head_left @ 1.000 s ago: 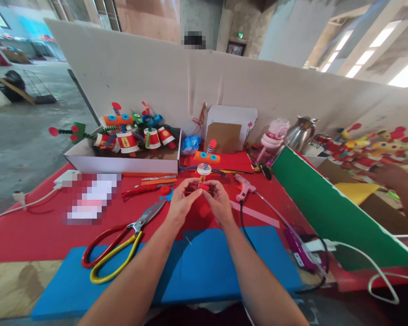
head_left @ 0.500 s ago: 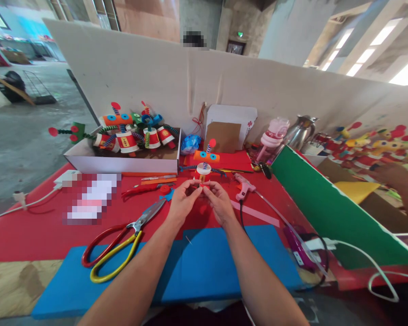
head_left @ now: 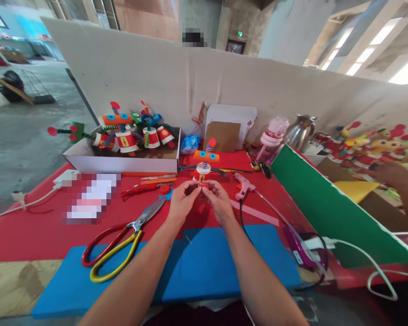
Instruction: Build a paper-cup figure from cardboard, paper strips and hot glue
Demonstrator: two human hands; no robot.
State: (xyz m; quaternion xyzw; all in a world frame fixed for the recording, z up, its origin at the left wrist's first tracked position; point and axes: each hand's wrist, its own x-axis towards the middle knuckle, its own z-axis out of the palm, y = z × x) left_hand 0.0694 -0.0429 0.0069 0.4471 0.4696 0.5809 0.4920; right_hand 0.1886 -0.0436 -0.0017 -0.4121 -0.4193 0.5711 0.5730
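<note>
One red-covered table (head_left: 54,235) fills the lower view, with a blue board (head_left: 204,271) along its near edge. Beyond the board, the left hand (head_left: 183,197) and right hand (head_left: 218,198) are close together. Just past them, mid-table, an upright paper-cup figure (head_left: 203,168) looks light and easily dented, best held by its cup body rather than its springy coiled arms (head_left: 218,172). Smallest is a red piece (head_left: 203,185), pinched between both hands' fingertips; it seems light, perhaps papery, suiting a gentle grip at its ends. Whether it joins the figure cannot be told.
</note>
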